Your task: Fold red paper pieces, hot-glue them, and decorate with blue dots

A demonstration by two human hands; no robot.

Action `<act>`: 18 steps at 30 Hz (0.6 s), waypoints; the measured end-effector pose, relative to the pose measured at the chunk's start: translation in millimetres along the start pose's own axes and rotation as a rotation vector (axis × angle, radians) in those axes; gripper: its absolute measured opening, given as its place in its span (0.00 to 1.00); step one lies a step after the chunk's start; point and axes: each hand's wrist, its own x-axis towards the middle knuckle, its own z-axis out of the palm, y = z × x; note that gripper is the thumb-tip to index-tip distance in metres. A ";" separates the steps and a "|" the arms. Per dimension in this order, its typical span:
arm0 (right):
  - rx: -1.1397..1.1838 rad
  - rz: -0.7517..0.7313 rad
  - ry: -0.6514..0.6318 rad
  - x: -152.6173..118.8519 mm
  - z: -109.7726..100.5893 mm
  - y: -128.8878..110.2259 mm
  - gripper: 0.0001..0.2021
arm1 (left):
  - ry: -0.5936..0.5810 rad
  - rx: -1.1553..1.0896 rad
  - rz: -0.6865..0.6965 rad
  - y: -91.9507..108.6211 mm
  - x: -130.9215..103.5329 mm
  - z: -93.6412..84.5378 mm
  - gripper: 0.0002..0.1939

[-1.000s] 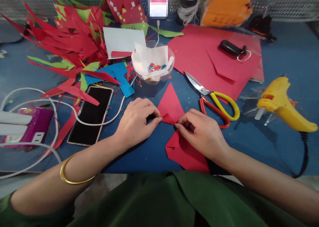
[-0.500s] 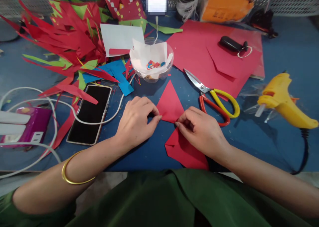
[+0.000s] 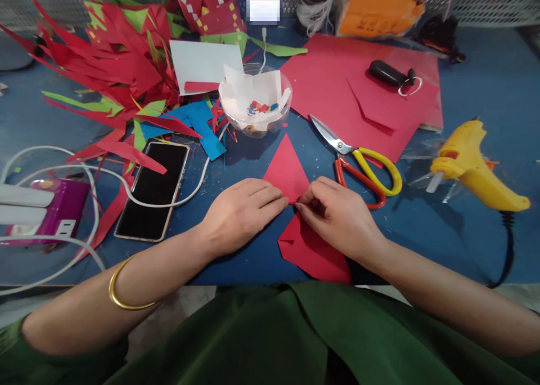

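Note:
A red paper triangle (image 3: 286, 162) lies on the blue table with its point facing away from me. Over its lower left part lies my left hand (image 3: 247, 213), fingers close together and the tips pressed on the lower edge. My right hand (image 3: 340, 213) is closed, pinching the triangle's lower right edge between thumb and fingertips. Below it, partly under the right hand, is a folded red paper piece (image 3: 310, 250). Just beyond the right hand rest scissors (image 3: 354, 154) with one yellow and one red handle, their blades apart.
A clear bowl (image 3: 228, 112) lined with white paper holds small coloured bits. Left are a phone (image 3: 156, 193), a white cable (image 3: 192, 196), a purple power strip (image 3: 73, 205) and red paper strips (image 3: 139, 64). Right are red sheets (image 3: 320, 75), a black key fob (image 3: 386, 72) and a yellow glue gun (image 3: 476, 171).
My left hand has gone from pinching the triangle's left corner to lying over its lower edge, further right. My right hand keeps its pinch. The view has shifted slightly.

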 end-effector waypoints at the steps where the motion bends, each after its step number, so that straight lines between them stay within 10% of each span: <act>1: 0.008 -0.001 -0.001 0.4 -0.6 0.4 0.07 | -0.005 0.037 0.022 1.4 -1.1 -0.5 0.15; 8: 0.106 -0.015 0.136 -4.5 -15.0 6.9 0.05 | -0.047 0.166 0.071 10.4 -4.1 -5.4 0.15; 18: -0.241 -0.448 0.037 -32.5 -9.7 13.9 0.26 | -0.175 0.193 0.067 16.1 -3.0 -6.6 0.18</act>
